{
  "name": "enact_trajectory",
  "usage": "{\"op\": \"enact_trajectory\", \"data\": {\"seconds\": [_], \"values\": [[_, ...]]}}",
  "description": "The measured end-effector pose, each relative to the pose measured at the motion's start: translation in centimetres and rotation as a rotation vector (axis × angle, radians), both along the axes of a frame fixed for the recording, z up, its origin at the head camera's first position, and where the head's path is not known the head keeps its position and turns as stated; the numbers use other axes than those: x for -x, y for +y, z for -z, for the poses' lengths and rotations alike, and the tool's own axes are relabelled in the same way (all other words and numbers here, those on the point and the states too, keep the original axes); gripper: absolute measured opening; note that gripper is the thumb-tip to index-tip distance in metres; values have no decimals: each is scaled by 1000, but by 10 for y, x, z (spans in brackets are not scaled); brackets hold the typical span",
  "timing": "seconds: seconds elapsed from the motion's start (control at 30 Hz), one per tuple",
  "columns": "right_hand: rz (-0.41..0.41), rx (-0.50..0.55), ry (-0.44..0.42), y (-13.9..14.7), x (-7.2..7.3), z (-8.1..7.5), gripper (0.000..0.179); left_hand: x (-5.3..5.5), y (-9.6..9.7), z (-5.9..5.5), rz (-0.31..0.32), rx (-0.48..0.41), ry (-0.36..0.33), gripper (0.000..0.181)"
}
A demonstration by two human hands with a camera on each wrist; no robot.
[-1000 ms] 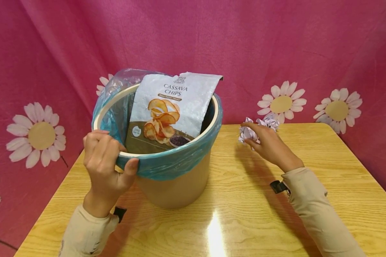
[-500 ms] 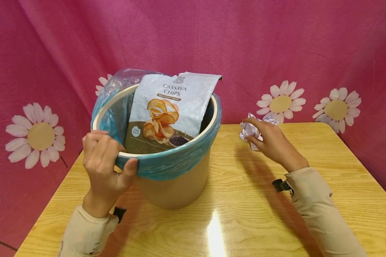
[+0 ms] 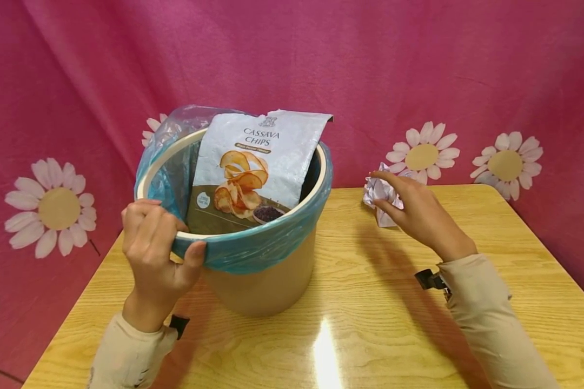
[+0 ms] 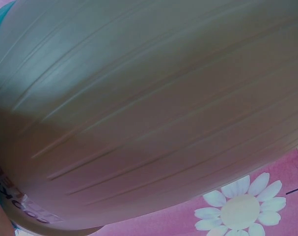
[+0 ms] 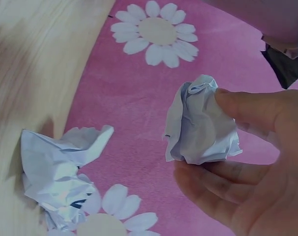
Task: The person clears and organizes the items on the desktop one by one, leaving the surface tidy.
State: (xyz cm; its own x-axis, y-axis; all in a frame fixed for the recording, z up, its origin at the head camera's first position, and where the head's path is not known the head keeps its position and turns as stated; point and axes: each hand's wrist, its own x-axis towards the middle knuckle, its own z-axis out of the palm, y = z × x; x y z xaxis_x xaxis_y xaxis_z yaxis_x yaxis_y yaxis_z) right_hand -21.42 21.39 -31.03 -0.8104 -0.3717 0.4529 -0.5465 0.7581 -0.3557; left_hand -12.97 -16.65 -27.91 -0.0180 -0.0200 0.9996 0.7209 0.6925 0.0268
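My left hand [image 3: 158, 259] grips the near left rim of a beige waste bin [image 3: 267, 289] lined with a blue plastic bag [image 3: 258, 251]. An empty-looking cassava chips packet [image 3: 263, 162] stands up out of the bin's mouth. Off to the right, my right hand [image 3: 416, 216] pinches a crumpled ball of white paper [image 5: 200, 125] between thumb and fingers. A second crumpled paper [image 5: 60, 172] lies on the table beside it in the right wrist view. Only the bin's ribbed side fills the left wrist view.
The wooden table [image 3: 360, 329] carries the bin left of centre. A pink curtain with daisies [image 3: 292, 59] hangs right behind the table's back edge. Black straps show at both wrists.
My right hand has shifted slightly right across the back of the table, along with the crumpled paper. The left hand keeps its grip on the bin rim.
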Motion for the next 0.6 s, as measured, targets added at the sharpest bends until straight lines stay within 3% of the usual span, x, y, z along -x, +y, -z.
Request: {"op": "enact_trajectory", "data": {"seconds": [0.6], "values": [[9, 67, 121, -3, -26, -27, 52, 0, 0, -1, 5, 4, 3, 68]]}}
